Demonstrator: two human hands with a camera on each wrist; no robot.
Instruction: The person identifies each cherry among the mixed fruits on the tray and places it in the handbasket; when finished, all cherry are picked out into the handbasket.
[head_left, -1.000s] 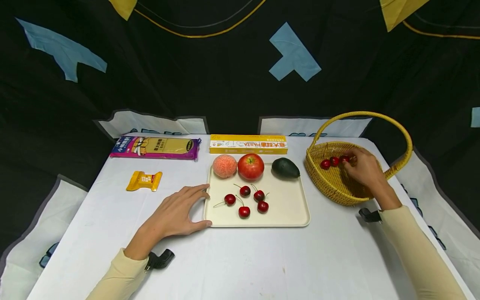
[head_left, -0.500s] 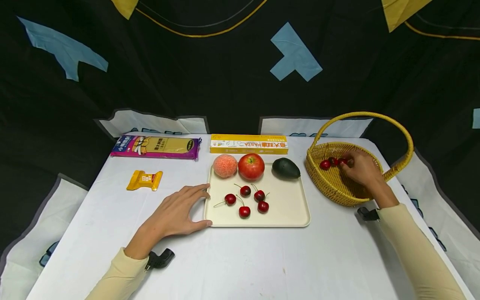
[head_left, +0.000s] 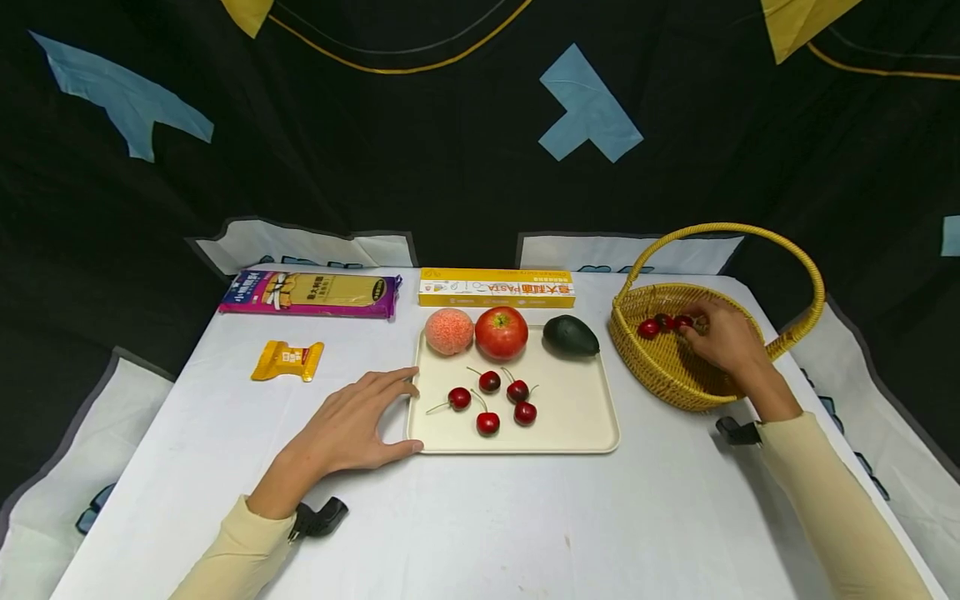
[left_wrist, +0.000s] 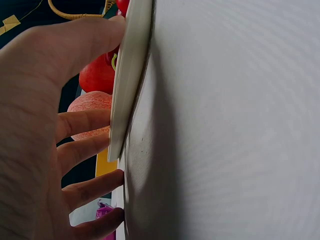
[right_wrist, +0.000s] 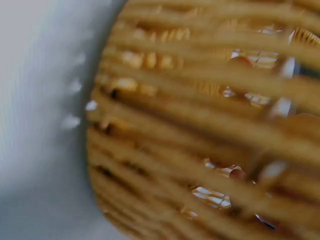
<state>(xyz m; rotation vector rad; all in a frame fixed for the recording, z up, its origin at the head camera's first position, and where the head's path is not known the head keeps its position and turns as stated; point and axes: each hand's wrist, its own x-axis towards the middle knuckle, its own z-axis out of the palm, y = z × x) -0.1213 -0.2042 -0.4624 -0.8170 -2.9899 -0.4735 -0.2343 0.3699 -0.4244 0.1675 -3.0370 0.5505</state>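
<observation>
My right hand (head_left: 723, 337) is inside the yellow wicker basket (head_left: 637, 367), at the right of the head view. Its thumb and fingers pinch a cherry (head_left: 682, 322), beside two other cherries (head_left: 657, 325) in the basket. In the right wrist view the blurred basket wall (right_wrist: 165, 115) hides most of that hand. My left hand (head_left: 352, 425) rests at the left edge of the cream tray (head_left: 573, 417), thumb and fingers spread. In the left wrist view, the thumb and some fingertips touch the tray rim (left_wrist: 131, 65). Several stemmed cherries (head_left: 488, 424) lie on the tray.
A rough pink-orange round fruit (head_left: 449, 332), a red apple (head_left: 502, 333) and a dark green avocado (head_left: 571, 336) line the tray's far side. Behind stands a yellow pasta box (head_left: 497, 288). A purple noodle pack (head_left: 311, 295) and a yellow-wrapped snack (head_left: 288, 362) lie left. The basket handle (head_left: 750, 229) arches high.
My right hand has shifted slightly left and toward me inside the basket, and the cherry at its fingertips moved with it, closer to the other two. The left hand and tray stay put.
</observation>
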